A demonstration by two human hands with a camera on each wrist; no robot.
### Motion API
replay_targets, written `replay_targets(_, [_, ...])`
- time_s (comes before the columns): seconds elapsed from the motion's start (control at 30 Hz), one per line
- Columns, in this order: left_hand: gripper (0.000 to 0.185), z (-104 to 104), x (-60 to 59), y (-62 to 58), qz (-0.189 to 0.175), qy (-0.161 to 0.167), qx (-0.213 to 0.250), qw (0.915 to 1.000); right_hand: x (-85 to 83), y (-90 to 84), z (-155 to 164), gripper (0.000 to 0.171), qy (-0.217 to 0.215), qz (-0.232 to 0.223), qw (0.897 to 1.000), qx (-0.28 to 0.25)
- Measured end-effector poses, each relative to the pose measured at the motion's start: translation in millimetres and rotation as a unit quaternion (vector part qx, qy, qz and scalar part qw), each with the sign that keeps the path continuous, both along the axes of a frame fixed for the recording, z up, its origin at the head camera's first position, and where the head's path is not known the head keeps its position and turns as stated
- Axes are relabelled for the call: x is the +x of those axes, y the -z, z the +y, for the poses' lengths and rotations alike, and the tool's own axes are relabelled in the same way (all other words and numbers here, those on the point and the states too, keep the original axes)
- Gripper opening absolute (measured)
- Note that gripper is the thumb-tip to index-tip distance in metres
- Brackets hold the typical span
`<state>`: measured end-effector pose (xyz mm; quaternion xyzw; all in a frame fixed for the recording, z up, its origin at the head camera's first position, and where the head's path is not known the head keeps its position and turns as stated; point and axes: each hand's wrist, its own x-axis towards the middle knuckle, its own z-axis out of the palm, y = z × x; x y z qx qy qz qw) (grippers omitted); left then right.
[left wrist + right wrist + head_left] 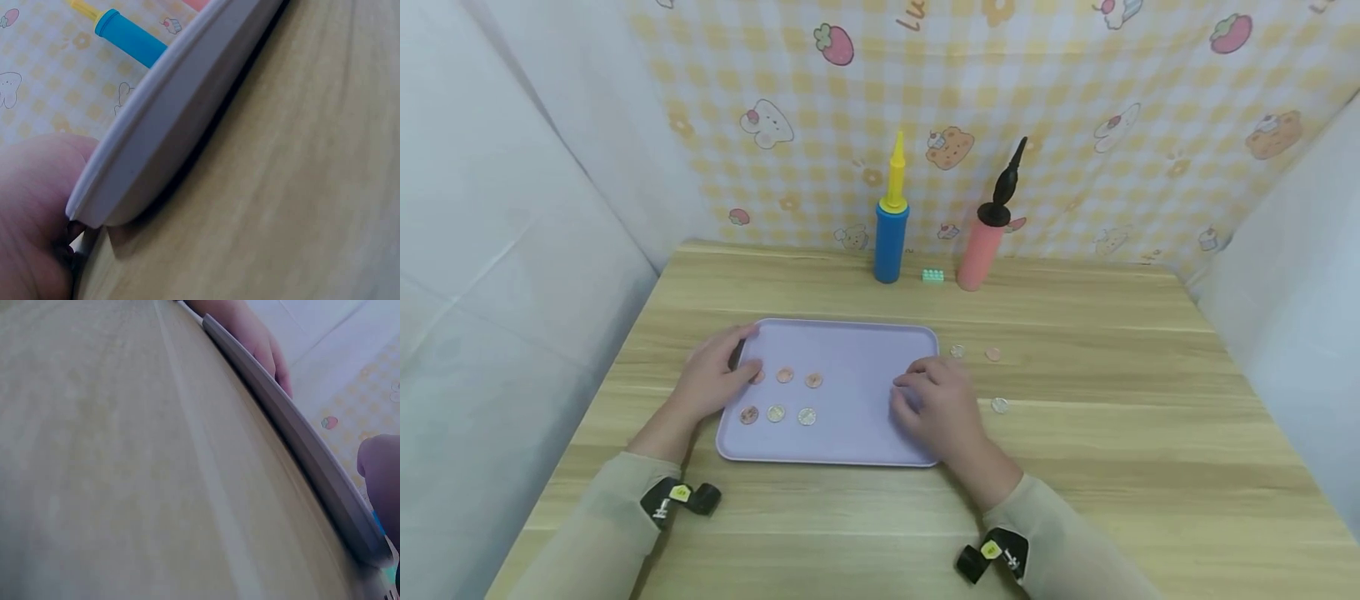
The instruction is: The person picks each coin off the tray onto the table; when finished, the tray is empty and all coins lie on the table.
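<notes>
The left hand (713,379) is gripping the tray (857,433) at its nine o'clock rim, thumb lying over the edge beside six coins (778,396). The right hand (936,408) is resting at the three o'clock rim, fingers curled on the tray; three more coins (998,406) are lying on the counter (1075,467) toward two o'clock.

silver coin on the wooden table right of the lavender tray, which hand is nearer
Right. The right hand rests on the lavender plastic tray's right end, beside the silver coin; the left hand is at the far left edge.
</notes>
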<state>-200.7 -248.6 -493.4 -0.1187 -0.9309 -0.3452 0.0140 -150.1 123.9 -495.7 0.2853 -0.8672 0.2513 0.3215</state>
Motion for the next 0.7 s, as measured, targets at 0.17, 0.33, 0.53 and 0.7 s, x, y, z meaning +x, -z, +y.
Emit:
replay_targets(0.17, [0.061, -3.2, 0.0, 1.6, 0.006, 0.003, -0.001, 1.0, 0.0, -0.2, -16.9, 0.012, -0.016, 0.013, 0.999, 0.032])
replay_targets(0.33, [0.061, -4.2, 1.0, 3.2, 0.009, 0.004, -0.001, 0.9999, 1.9, 1.7, -37.6, 0.01, -0.026, 0.021, 0.999, 0.038])
replay_targets(0.53, [0.059, -2.0, 0.6, 0.3, 0.019, 0.005, 0.002, 0.9998, 3.9, 1.6, -67.5, 0.01, -0.028, 0.012, 0.998, 0.056])
replay_targets(0.7, [0.059, 0.2, 0.1, -0.9, 0.019, 0.007, 0.003, 0.9998, 7.6, 1.4, -88.5, 0.01, -0.053, -0.015, 0.996, 0.07])
